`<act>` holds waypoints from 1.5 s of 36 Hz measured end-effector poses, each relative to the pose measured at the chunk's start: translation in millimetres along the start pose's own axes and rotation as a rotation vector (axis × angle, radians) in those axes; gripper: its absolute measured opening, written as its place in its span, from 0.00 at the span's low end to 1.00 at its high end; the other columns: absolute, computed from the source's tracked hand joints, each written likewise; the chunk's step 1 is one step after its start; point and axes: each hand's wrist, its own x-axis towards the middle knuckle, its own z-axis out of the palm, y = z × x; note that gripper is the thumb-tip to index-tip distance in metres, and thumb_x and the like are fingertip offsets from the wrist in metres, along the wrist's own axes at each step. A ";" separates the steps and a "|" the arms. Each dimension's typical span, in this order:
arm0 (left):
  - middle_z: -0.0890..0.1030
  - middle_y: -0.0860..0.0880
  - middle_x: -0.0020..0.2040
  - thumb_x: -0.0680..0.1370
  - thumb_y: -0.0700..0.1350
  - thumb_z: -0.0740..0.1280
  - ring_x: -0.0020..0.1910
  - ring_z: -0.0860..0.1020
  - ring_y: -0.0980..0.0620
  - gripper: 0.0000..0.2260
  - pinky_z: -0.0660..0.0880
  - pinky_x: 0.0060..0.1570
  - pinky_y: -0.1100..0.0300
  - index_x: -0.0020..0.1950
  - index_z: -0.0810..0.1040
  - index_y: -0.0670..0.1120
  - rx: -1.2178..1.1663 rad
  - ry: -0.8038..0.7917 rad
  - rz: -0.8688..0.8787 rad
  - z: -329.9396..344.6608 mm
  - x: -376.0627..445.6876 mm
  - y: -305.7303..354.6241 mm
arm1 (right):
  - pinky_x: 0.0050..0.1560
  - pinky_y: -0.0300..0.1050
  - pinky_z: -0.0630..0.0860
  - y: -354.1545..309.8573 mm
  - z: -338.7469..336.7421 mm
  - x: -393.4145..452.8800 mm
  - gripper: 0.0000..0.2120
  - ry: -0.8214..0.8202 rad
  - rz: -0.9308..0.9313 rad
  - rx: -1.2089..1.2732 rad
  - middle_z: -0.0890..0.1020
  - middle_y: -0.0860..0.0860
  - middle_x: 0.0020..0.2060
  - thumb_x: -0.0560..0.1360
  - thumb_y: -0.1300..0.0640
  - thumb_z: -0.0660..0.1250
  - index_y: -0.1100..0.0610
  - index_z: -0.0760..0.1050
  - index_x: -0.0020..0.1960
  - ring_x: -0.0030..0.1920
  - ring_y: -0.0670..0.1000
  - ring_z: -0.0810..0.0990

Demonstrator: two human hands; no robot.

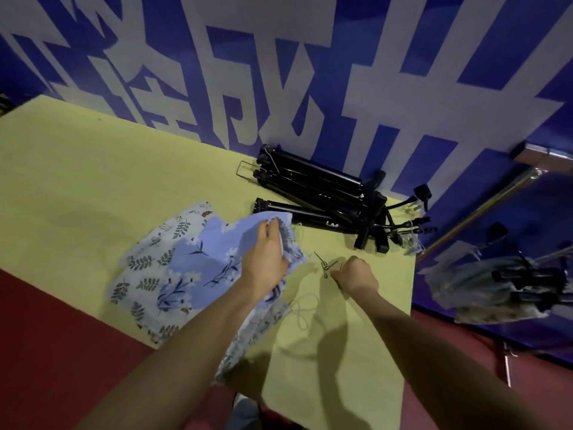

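A tail of the leaf-print cloth [145, 265] hangs past the near edge of the tabletop [366, 383]. Its weight, or a careless knee, could drag the rest over the edge. Just beyond it lies one white thread [305, 308], looped loosely on the yellow surface between the forearms. The right forearm could snag it in passing and knot it or sweep it away.

There are two cloths: the leaf-print one underneath and a blue flowered cloth [198, 259] on top of it. The left grip [266, 256] rests on the blue cloth, with its fingers curled round the far edge and raising it. Pulling that edge sharply could flick the small metal pins [324, 265] lying just beside the cloth's right side.

I count three pins, perhaps four; they are too small to be sure. The right grip [356, 274] is a closed fist right next to them, and I cannot tell whether it pinches one. The pins are sharp, so fumbling for one unseen could prick a finger. A nudge could also scatter them toward the right edge.

Farther back is a heap of folded black tripods [322, 197], at least three, overlapping too much for a firm count. The raised cloth corner is near one tripod foot and could catch on it. Behind everything stands one blue wall [418, 156] with white lettering.
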 end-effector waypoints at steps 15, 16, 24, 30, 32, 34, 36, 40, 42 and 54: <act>0.46 0.46 0.77 0.75 0.38 0.68 0.55 0.76 0.40 0.36 0.70 0.38 0.53 0.77 0.50 0.45 -0.017 -0.049 0.067 -7.8 -12.0 -4.3 | 0.33 0.43 0.72 -34.4 -19.7 -33.8 0.03 0.006 -0.326 0.609 0.78 0.52 0.35 0.75 0.65 0.65 0.62 0.76 0.43 0.35 0.53 0.76; 0.45 0.47 0.77 0.75 0.39 0.68 0.57 0.76 0.40 0.37 0.71 0.40 0.53 0.77 0.49 0.45 -0.022 -0.060 0.064 -9.0 -13.2 -3.4 | 0.32 0.41 0.70 -42.6 -24.5 -38.1 0.03 -0.026 -0.341 0.691 0.78 0.50 0.35 0.75 0.66 0.66 0.62 0.76 0.42 0.34 0.52 0.74; 0.44 0.46 0.78 0.76 0.39 0.68 0.69 0.68 0.42 0.38 0.74 0.52 0.54 0.78 0.46 0.45 -0.089 -0.074 0.086 -19.9 -19.2 1.0 | 0.32 0.39 0.66 -72.3 -24.4 -56.7 0.09 -0.334 -0.351 0.643 0.76 0.51 0.37 0.77 0.62 0.64 0.54 0.73 0.38 0.37 0.50 0.72; 0.45 0.48 0.78 0.76 0.38 0.67 0.73 0.61 0.44 0.38 0.67 0.47 0.62 0.78 0.45 0.45 -0.214 -0.111 0.073 -24.7 -26.2 -4.1 | 0.28 0.38 0.64 -77.3 -17.3 -60.0 0.11 -0.365 -0.306 0.473 0.72 0.52 0.32 0.78 0.62 0.62 0.53 0.70 0.37 0.29 0.50 0.66; 0.49 0.47 0.77 0.77 0.38 0.65 0.67 0.68 0.43 0.35 0.66 0.44 0.61 0.77 0.48 0.45 -0.196 -0.077 0.072 -26.9 -29.2 -5.8 | 0.30 0.40 0.67 -78.8 -16.6 -59.1 0.11 -0.342 -0.327 0.463 0.73 0.52 0.31 0.77 0.64 0.63 0.54 0.71 0.37 0.30 0.50 0.69; 0.57 0.45 0.74 0.79 0.39 0.62 0.54 0.74 0.45 0.26 0.65 0.41 0.62 0.75 0.56 0.43 -0.201 0.028 0.051 -30.2 -32.8 -7.2 | 0.32 0.40 0.68 -81.5 -18.0 -59.6 0.09 -0.292 -0.385 0.395 0.75 0.51 0.31 0.76 0.64 0.65 0.55 0.72 0.38 0.31 0.49 0.71; 0.63 0.45 0.70 0.80 0.38 0.60 0.41 0.72 0.47 0.18 0.63 0.37 0.61 0.70 0.65 0.42 -0.223 0.164 0.023 -33.8 -33.8 -9.8 | 0.34 0.40 0.68 -84.3 -19.8 -60.5 0.06 -0.215 -0.471 0.253 0.77 0.51 0.35 0.76 0.64 0.65 0.57 0.73 0.40 0.36 0.50 0.73; 0.60 0.46 0.71 0.78 0.36 0.60 0.43 0.74 0.43 0.16 0.65 0.33 0.55 0.66 0.67 0.43 -0.032 0.258 0.049 -41.7 -30.3 -13.8 | 0.41 0.39 0.67 -87.4 -23.8 -59.9 0.05 -0.099 -0.567 0.061 0.82 0.57 0.43 0.76 0.64 0.63 0.61 0.77 0.44 0.46 0.55 0.78; 0.57 0.46 0.73 0.76 0.34 0.62 0.53 0.73 0.40 0.21 0.66 0.33 0.56 0.67 0.64 0.45 0.068 0.226 0.073 -45.1 -28.4 -11.5 | 0.41 0.40 0.67 -89.9 -26.5 -58.0 0.05 -0.069 -0.579 0.022 0.83 0.59 0.47 0.75 0.63 0.65 0.64 0.79 0.47 0.49 0.57 0.79; 0.43 0.48 0.78 0.74 0.33 0.65 0.44 0.76 0.40 0.32 0.63 0.27 0.55 0.74 0.55 0.47 0.088 -0.020 0.064 -48.1 -11.7 -8.9 | 0.51 0.32 0.62 -98.9 -38.5 -52.6 0.14 -0.013 -0.730 -0.002 0.73 0.56 0.57 0.75 0.66 0.64 0.62 0.74 0.60 0.59 0.54 0.73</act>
